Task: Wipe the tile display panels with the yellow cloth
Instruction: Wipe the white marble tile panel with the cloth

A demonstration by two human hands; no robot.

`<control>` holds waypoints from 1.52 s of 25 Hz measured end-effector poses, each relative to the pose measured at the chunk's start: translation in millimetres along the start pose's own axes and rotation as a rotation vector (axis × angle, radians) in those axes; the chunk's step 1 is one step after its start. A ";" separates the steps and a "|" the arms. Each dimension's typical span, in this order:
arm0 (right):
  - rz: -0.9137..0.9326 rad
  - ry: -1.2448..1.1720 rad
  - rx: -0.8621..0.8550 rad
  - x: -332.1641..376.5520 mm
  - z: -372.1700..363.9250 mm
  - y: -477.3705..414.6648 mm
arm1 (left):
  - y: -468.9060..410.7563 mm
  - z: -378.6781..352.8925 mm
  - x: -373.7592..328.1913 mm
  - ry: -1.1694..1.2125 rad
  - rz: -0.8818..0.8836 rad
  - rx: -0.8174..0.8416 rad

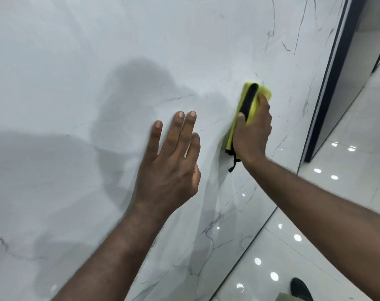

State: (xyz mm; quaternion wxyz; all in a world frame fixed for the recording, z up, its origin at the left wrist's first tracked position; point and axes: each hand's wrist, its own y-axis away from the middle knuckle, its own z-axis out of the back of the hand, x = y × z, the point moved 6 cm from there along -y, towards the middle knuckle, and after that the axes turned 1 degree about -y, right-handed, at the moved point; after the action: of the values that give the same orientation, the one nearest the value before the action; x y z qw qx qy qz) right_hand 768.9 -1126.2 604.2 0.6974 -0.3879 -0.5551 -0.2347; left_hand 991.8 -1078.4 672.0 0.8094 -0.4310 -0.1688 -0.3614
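A large white marble-look tile panel (119, 61) with thin grey veins fills most of the view. My right hand (253, 131) grips a folded yellow cloth (251, 101) with a black trim and presses it flat against the panel at the right of centre. A black tag of the cloth hangs below my wrist. My left hand (171, 161) lies with straight fingers flat on the panel, to the left of the cloth and slightly lower. It holds nothing.
A dark panel edge (328, 83) runs down the right side, with another panel behind it. Glossy floor tiles (347, 170) with light reflections lie at the lower right. A dark shoe (299, 287) shows at the bottom right.
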 end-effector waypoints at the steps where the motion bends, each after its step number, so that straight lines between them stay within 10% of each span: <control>1: 0.196 0.021 0.015 7.6 -0.7 6.7 | -5.5 -3.3 -4.9 0.009 -0.004 -0.003; 3: 0.315 0.045 0.019 -6.4 0.4 -7.5 | -19.2 -14.5 -17.4 0.006 -0.038 -0.007; 6: -0.254 -0.062 0.036 -54.4 6.0 -41.8 | -39.8 -28.3 -33.3 0.006 -0.047 -0.003; 10: 0.171 -0.044 0.062 -59.2 14.7 -41.3 | -77.2 -56.6 -66.0 0.016 -0.058 0.033; 13: -0.394 -0.154 0.023 -131.8 11.7 -45.0 | -89.9 -75.1 -86.1 -0.033 -0.119 0.043; 17: -0.177 -0.167 0.003 -162.8 12.2 -41.7 | -84.0 -85.7 -99.4 -0.131 -0.299 -0.012; 21: -0.702 -0.188 -0.042 -236.0 -0.4 -37.0 | -80.5 -92.0 -103.6 -0.127 -0.323 0.013; 38: -0.900 -0.065 0.211 -285.4 12.4 -33.8 | -84.6 -89.6 -106.2 -0.156 -0.302 0.005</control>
State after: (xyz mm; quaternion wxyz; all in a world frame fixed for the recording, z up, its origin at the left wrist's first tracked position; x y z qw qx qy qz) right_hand 658.0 -1165.7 341.8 0.5439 -0.0424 -0.7108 -0.4440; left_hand 854.2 -1136.3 607.4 0.7313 -0.4255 -0.2951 -0.4440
